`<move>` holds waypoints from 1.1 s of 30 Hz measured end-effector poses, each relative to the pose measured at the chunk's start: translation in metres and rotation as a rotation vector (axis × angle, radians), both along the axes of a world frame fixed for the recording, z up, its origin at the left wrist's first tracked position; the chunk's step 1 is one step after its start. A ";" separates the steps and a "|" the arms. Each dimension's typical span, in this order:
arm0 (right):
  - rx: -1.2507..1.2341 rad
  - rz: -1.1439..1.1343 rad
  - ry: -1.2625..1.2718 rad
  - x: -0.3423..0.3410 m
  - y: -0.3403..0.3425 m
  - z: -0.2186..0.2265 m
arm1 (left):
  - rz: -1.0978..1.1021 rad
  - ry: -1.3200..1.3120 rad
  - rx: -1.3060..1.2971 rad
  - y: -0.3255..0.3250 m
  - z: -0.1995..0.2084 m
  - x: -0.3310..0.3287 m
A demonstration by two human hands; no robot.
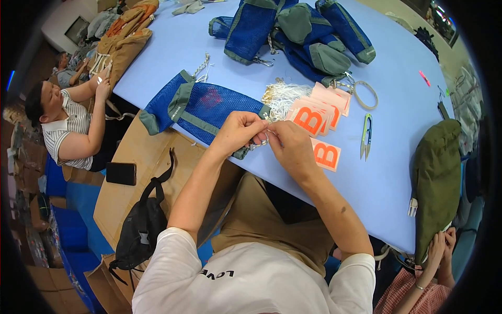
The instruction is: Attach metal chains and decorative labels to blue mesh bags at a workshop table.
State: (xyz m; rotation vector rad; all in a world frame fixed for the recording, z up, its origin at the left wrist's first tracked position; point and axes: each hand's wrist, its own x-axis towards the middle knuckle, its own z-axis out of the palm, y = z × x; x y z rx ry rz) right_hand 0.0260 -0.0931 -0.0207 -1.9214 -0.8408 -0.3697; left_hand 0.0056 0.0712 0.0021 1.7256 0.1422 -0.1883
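Observation:
A blue mesh bag with grey-green trim (214,104) lies at the table's near edge, its one end under my hands. My left hand (241,133) is closed in a pinch at that end, by a pale braided cord (260,144). Against it, fingertips nearly touching, my right hand (291,141) pinches what looks like a thin white string; the fingers partly hide it. Just beyond my hands lies a bundle of white strings with gold-coloured ends (285,97). Orange-and-pale printed cards (314,115) are spread beside it, and a single card (326,154) lies nearer my right wrist.
Green-handled thread snips (366,137) and a ring of tape (365,94) lie to the right. More blue mesh bags (298,31) are heaped at the back. An olive bag (438,172) is under another person's hands (438,251). A black pouch (141,230) and phone (121,173) rest on cardboard at left.

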 end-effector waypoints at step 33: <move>-0.020 0.035 0.003 0.003 -0.001 -0.001 | 0.005 -0.047 -0.140 0.007 -0.009 -0.003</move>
